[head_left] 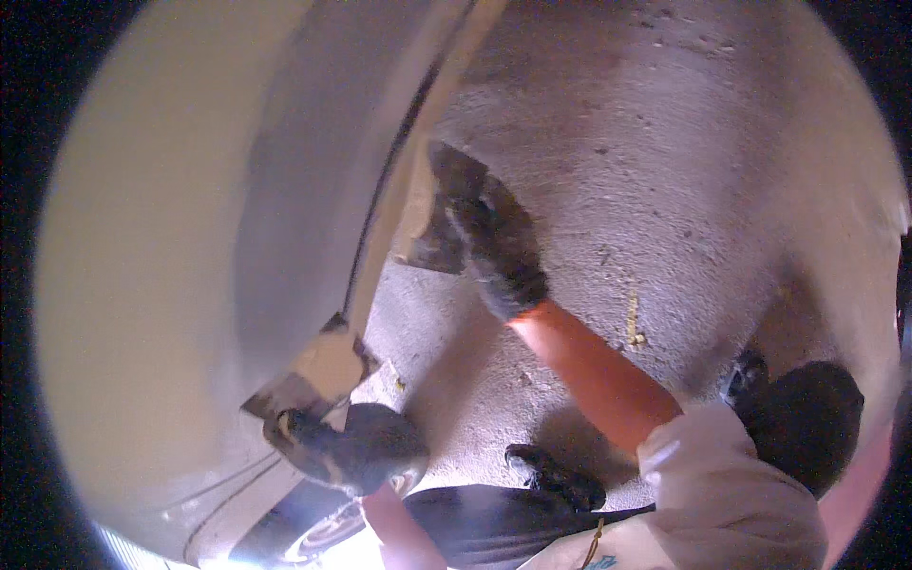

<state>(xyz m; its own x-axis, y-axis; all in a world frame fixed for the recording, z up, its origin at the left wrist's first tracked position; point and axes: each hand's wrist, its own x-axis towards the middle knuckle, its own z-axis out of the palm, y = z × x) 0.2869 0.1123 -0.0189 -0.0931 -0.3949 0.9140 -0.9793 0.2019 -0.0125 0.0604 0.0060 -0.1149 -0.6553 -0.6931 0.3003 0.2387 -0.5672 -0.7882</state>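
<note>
Here, gloved right hand (499, 242) grips a dark flat plate (435, 251) smeared beige, beside the lower edge of a curved car panel (313, 142). Gloved left hand (356, 445), nearer the wearer, grips a second plate (285, 397) with a beige patch (332, 366), possibly paste; image blurry. Rough floor (617, 209) below.

Yellowish bits (636, 337) on rough ground (608, 171)

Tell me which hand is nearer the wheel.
Left. The left hand is just above the wheel in the picture, holding a plate with tan paste. The right hand is much farther up, holding a spreader by the car's lower edge.
</note>
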